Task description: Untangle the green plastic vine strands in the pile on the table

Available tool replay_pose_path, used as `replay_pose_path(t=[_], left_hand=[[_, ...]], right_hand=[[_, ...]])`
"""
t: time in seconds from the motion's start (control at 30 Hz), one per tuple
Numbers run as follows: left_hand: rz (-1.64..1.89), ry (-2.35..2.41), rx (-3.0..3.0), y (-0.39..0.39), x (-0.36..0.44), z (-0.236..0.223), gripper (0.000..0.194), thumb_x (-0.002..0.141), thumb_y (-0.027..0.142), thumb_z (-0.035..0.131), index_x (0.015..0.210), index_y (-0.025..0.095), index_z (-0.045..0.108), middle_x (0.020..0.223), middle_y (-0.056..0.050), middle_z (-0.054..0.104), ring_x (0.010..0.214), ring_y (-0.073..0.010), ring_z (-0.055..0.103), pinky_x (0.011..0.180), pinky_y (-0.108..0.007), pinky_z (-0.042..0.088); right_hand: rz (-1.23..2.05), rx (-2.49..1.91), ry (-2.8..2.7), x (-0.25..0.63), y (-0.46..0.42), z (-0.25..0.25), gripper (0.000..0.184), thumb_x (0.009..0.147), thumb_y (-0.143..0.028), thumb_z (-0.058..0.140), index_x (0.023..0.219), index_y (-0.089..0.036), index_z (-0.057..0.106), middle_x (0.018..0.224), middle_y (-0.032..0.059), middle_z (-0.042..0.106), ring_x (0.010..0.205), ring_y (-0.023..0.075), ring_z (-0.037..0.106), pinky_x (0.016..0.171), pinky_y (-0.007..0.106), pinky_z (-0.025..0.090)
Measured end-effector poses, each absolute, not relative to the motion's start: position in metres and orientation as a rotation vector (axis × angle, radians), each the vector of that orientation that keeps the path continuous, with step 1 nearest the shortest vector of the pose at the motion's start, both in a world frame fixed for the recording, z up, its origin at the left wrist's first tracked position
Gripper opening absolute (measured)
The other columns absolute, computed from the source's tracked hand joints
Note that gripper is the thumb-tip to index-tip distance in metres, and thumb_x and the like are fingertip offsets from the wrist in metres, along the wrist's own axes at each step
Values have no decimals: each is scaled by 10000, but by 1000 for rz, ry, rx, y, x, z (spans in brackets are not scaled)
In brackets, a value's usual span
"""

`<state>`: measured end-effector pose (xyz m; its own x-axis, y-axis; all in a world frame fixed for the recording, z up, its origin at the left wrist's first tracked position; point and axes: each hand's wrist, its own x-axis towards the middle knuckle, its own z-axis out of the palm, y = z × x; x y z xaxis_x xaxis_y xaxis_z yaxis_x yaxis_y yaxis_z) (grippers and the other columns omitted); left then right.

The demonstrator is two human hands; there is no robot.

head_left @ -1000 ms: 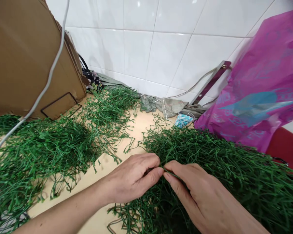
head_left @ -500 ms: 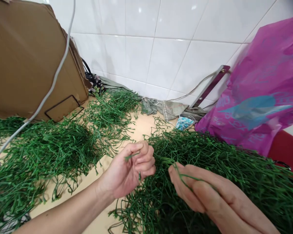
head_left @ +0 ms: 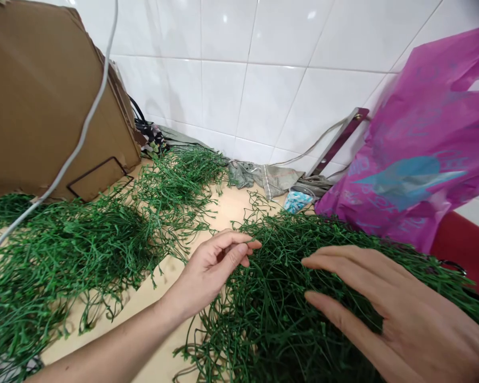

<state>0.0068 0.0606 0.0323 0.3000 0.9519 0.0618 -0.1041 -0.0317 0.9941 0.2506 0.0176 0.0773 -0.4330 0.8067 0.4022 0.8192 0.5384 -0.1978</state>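
A large heap of green plastic vine sprigs (head_left: 291, 298) lies under my right hand (head_left: 391, 314), whose spread fingers rest on top of it. My left hand (head_left: 211, 271) is at the heap's left edge, its loosely curled fingertips touching or almost touching the strands. Neither hand visibly holds a sprig. A second green heap of the same sprigs (head_left: 75, 250) lies farther left on the pale wooden tabletop (head_left: 227, 210), apart from my left hand.
A brown cardboard box (head_left: 51, 101) stands at the back left, with a white cable (head_left: 88, 109) before it. A magenta plastic bag (head_left: 415, 154) hangs at the right. Crumpled grey cloth (head_left: 263, 178), a blue packet (head_left: 298, 202) and a metal bracket (head_left: 338, 141) sit against the white tiled wall (head_left: 263, 69).
My hands were close together on a strand, then each pinched strands. They have now moved apart, and my right hand has moved right and lies flat on the heap.
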Motion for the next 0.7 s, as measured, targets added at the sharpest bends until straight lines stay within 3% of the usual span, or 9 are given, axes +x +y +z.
replay_pose_path(t=[0.2, 0.3, 0.4, 0.5, 0.6, 0.7], left_hand=[[1032, 873, 1558, 57, 7, 29, 199, 989, 292, 545, 1001, 194, 717, 933, -43, 665, 824, -144, 608, 734, -260, 472], [950, 949, 1785, 55, 5, 37, 236, 1010, 284, 499, 892, 180, 675, 789, -10, 600, 749, -136, 560, 686, -262, 420], [850, 975, 1937, 53, 3, 43, 244, 1018, 234, 454, 842, 180, 615, 708, 18, 541, 682, -123, 513, 648, -264, 380], [888, 982, 1948, 53, 0, 42, 156, 1013, 236, 476, 1017, 201, 627, 829, 4, 598, 762, -132, 550, 696, -261, 413], [1075, 1087, 1901, 56, -2, 36, 278, 980, 181, 511, 1250, 233, 554, 1046, -37, 613, 928, -158, 571, 825, -286, 451], [944, 947, 1983, 58, -5, 35, 360, 890, 29, 488, 1165, 233, 598, 1105, -46, 614, 1009, -170, 578, 872, -297, 462]], right_hand=[[-40, -1280, -2246, 202, 28, 72, 274, 1018, -332, 515, 1261, -217, 565, 1184, 98, 709, 1098, 246, 660, 934, 399, 517], [-6, -1252, -2259, 188, 30, 62, 155, 1030, -220, 465, 986, -207, 612, 887, 52, 728, 813, 210, 685, 758, 357, 521], [66, -1236, -2279, 185, 31, 62, 299, 1036, -196, 433, 761, -221, 547, 666, -4, 633, 607, 165, 610, 610, 300, 473], [90, -1223, -2291, 196, 32, 72, 297, 1041, -220, 426, 783, -225, 570, 720, 6, 675, 648, 163, 639, 629, 291, 477], [-72, -1332, -2236, 226, 32, 83, 220, 1025, -317, 477, 895, -238, 636, 839, 38, 732, 737, 215, 677, 700, 349, 486], [-152, -1482, -2128, 258, 28, 88, 167, 964, -395, 583, 977, -260, 680, 893, 46, 740, 792, 270, 677, 785, 421, 469]])
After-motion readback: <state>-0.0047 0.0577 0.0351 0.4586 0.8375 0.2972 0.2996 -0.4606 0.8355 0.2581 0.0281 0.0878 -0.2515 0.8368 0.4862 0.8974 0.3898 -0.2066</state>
